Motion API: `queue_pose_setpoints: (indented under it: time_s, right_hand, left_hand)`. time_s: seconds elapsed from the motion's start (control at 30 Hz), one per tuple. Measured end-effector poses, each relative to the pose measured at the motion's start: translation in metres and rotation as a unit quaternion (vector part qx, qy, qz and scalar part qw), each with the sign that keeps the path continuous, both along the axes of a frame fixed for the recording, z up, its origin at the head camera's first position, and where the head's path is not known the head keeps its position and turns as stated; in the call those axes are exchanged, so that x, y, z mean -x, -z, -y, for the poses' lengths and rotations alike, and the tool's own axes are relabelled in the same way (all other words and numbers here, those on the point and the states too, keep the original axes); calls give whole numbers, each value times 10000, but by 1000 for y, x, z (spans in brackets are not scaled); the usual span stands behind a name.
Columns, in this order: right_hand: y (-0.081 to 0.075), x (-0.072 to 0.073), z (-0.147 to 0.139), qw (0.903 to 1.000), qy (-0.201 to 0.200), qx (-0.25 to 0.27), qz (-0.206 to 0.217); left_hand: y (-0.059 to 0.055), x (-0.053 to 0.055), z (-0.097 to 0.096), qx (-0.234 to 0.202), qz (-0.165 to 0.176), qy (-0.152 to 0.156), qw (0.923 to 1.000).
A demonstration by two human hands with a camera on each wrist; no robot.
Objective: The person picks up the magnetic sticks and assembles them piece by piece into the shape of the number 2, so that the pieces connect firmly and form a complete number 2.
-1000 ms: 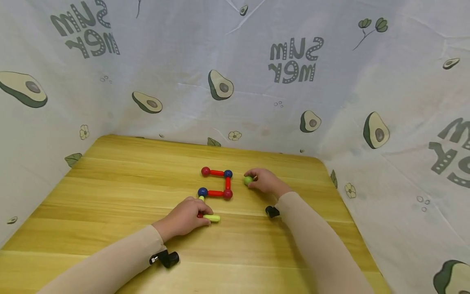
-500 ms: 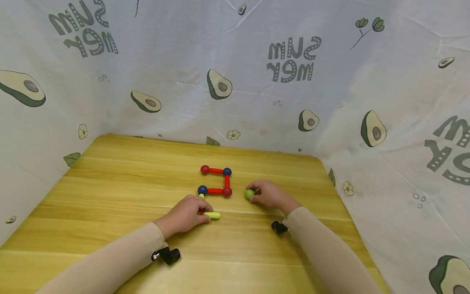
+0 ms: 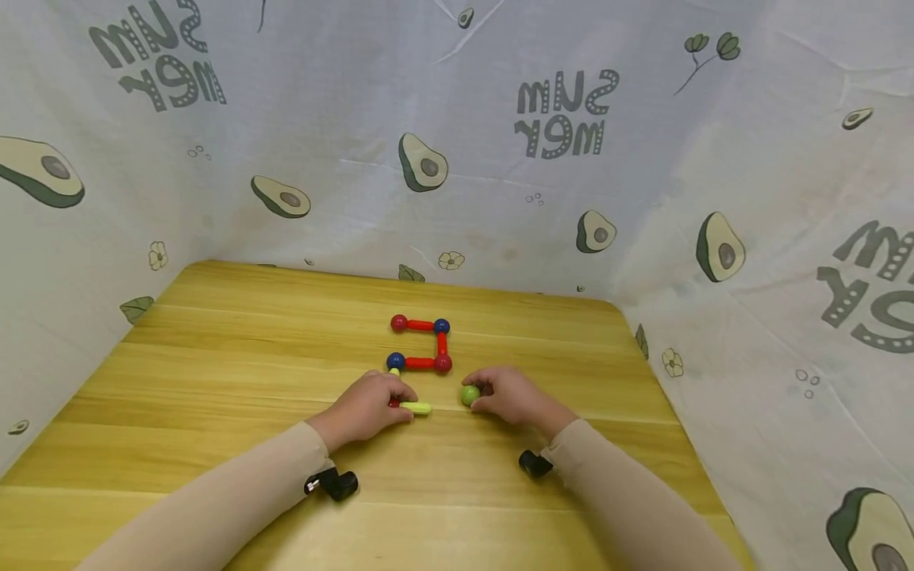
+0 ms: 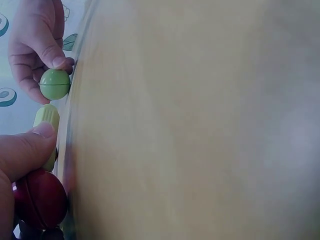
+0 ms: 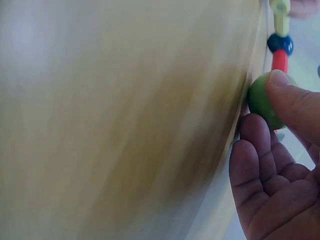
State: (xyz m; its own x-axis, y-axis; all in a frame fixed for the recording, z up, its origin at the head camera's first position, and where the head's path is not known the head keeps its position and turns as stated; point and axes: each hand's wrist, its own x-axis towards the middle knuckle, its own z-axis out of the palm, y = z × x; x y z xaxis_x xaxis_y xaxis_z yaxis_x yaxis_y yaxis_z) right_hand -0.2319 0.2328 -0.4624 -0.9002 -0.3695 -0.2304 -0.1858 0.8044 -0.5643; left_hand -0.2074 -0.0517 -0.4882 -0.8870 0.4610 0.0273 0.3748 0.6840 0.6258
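Observation:
My left hand (image 3: pixel 367 406) grips a short yellow rod (image 3: pixel 417 408) near a dark red ball (image 4: pixel 41 199), its thumb lying along the rod in the left wrist view. Another yellow rod (image 3: pixel 394 372), partly hidden by this hand, runs up to a blue ball (image 3: pixel 396 362). From there a chain of red rods (image 3: pixel 419 363) and balls bends round to a red ball (image 3: pixel 399 323) at the far end. Just right of the yellow rod's free end, my right hand (image 3: pixel 510 396) pinches a green ball (image 3: pixel 470 395) between thumb and fingers, with a small gap between ball and rod.
Everything lies on a wood-grain table (image 3: pixel 214 349). A white cloth (image 3: pixel 343 103) printed with avocados hangs behind it and along both sides. Each wrist carries a small black camera, such as the left one (image 3: pixel 343 484).
The right hand has brought the green ball nearer to me and then left, close to the yellow rod's end. The left hand keeps its grip in almost the same place.

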Motion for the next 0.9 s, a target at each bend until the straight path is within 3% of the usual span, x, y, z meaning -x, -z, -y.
queue_pose_setpoints:
  time_s: [0.5, 0.9]
  right_hand:
    - [1, -10, 25, 9989, -396, -62, -259]
    - [-2, -17, 37, 9990, -362, -10, -264]
  left_hand:
    - [-4, 5, -4, 143, -98, 58, 9998]
    - [-7, 6, -12, 199, -131, 77, 9997]
